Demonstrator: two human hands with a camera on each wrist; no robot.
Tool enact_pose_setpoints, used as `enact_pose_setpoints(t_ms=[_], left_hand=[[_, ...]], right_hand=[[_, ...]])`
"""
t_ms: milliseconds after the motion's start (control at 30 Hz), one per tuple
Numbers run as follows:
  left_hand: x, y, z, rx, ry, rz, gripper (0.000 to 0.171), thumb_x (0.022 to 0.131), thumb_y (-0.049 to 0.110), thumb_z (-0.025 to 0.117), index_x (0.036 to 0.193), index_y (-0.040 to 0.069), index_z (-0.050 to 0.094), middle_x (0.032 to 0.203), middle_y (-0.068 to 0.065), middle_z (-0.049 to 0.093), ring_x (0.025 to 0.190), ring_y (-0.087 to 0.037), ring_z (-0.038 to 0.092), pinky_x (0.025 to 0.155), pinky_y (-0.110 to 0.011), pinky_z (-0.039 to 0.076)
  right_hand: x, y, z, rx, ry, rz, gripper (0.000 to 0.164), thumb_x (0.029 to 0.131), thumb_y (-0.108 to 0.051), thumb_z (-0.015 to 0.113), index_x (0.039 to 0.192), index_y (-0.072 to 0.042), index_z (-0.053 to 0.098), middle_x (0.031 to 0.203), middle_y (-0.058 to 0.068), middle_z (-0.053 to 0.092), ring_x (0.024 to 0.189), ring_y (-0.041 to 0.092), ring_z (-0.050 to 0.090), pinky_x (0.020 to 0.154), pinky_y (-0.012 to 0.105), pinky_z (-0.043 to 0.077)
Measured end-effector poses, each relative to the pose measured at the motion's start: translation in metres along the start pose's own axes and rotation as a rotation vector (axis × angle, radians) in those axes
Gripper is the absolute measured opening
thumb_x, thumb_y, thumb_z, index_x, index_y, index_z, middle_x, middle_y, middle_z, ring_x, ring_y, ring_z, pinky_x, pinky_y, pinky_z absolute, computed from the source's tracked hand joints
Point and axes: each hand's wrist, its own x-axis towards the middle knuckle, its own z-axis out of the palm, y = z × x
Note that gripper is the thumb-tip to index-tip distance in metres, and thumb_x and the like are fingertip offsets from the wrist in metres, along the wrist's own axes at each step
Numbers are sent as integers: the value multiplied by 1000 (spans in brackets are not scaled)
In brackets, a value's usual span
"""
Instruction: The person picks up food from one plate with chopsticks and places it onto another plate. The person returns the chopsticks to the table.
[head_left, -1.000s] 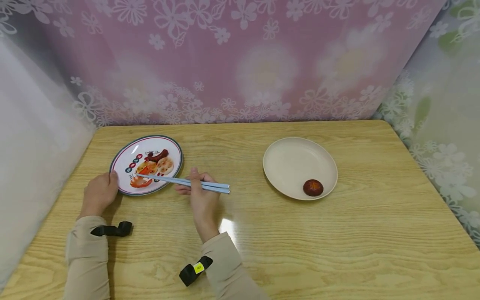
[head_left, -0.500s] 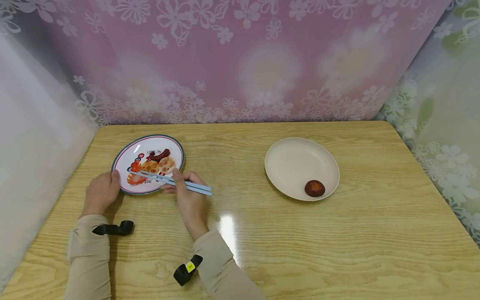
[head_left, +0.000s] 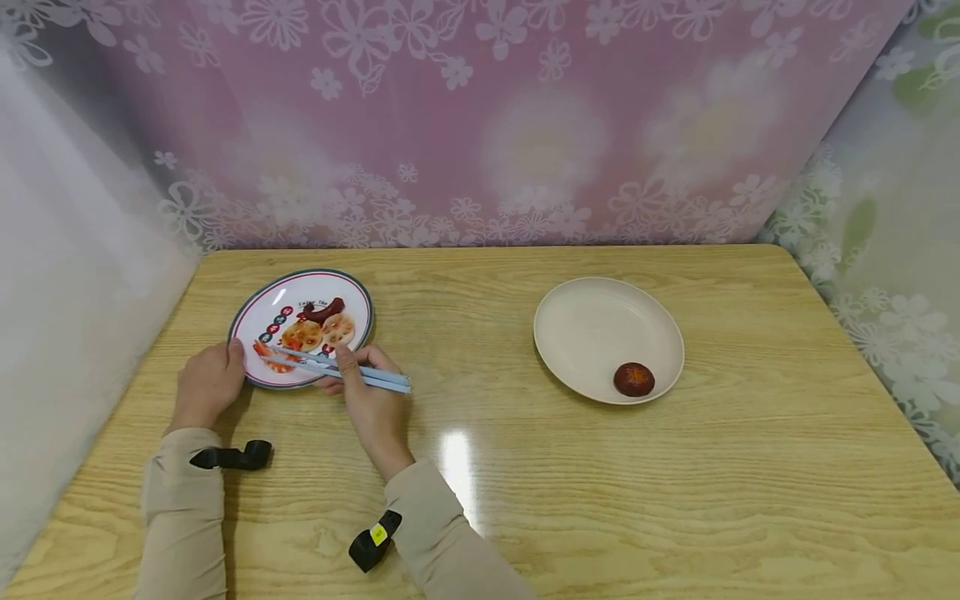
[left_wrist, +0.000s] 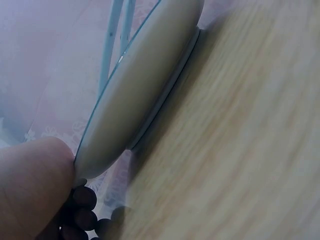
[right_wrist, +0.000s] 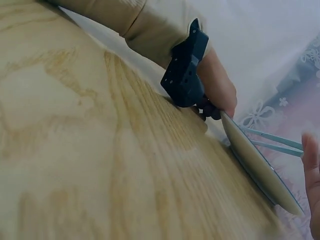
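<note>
My left hand (head_left: 210, 382) pinches the near-left rim of a white plate (head_left: 255, 321) with a dark blue and red edge, thumb on top. On this plate lie an orange-red shrimp (head_left: 274, 358), browned lotus root slices (head_left: 302, 335) and a dark red sausage piece (head_left: 325, 311), beside printed lettering. In my right hand (head_left: 375, 412) is a pair of light blue chopsticks (head_left: 382, 379), gripped between thumb and fingers. Their slightly parted tips lie at the shrimp. The plate's pale underside (left_wrist: 135, 95) and foot show in the left wrist view, close to the thumb.
A cream plate (head_left: 592, 325) stands to the right, with a dark brown shiitake mushroom cap (head_left: 633, 379) near its front rim. Both are on a wooden table (head_left: 637, 492). Floral curtains (head_left: 480, 125) hang behind it and at its sides. Black wrist cameras (head_left: 232, 455) sit on both sleeves.
My right hand has moved left with the chopsticks, bringing the tips onto the shrimp. The shrimp has turned and shifted slightly on the plate. My left hand keeps its hold on the rim.
</note>
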Motion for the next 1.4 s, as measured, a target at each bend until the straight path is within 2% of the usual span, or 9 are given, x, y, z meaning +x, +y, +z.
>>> enact_pose_setpoints(t_ms=[133,367,467,567,700,933,1000,1200,1400], left_hand=[[0,2,-1,-3,-4,-3,53,104,25,18,88,-11,54,100,-39,54,95,-57,52,76,-61,40],[-1,2,-2,-6,1,-6,53,104,25,19,82,-9,53,95,-37,55,92,-56,53,75,-60,40],[-1,2,-2,-5,-1,-8,53,104,25,19,82,-9,53,95,-37,55,91,-55,54,74,-60,41],[-1,2,-1,-3,-4,-10,54,104,25,19,84,-11,54,96,-37,55,91,-55,54,75,-60,41],[-2,2,-1,-5,-13,-16,54,104,25,19,88,-12,54,96,-37,55,91,-54,54,76,-60,41],[-1,1,1,-11,9,-10,54,104,26,19,85,-11,55,100,-38,55,95,-56,53,78,-61,40],[-1,1,1,-14,7,-13,54,104,26,19,86,-11,55,99,-37,55,94,-56,53,78,-60,40],[-1,2,0,-15,-20,-36,55,104,26,18,89,-12,54,94,-34,54,89,-51,54,76,-58,40],[-3,4,-1,-12,1,-24,55,104,25,18,88,-12,55,99,-38,55,94,-55,53,77,-60,40]], right_hand=[[-2,-2,-6,-26,35,-27,32,99,-21,55,88,9,57,71,23,67,64,37,68,59,33,56],[6,10,-22,-19,116,-157,31,99,-12,55,77,10,56,63,27,62,50,37,63,47,35,53],[8,13,-25,-54,77,-130,32,98,-16,58,77,9,58,63,25,63,50,34,64,47,36,53],[8,15,-24,-101,-16,-64,29,96,-19,61,83,7,61,69,23,66,57,31,67,52,35,55],[4,7,-21,-111,-129,-26,22,97,-14,59,91,7,63,80,25,68,70,33,70,63,30,56],[5,22,-22,-136,-275,-126,20,100,-12,52,99,5,62,93,20,70,83,35,69,73,37,56],[2,16,-21,-154,-279,-141,20,100,-10,50,99,6,61,93,21,70,83,36,69,73,40,56],[-2,-5,-22,-87,-264,-119,19,100,-5,49,99,11,60,95,30,66,84,42,68,74,44,55],[-1,-13,-25,-53,-248,-119,22,101,-7,48,101,12,59,98,31,66,84,40,69,74,43,55]])
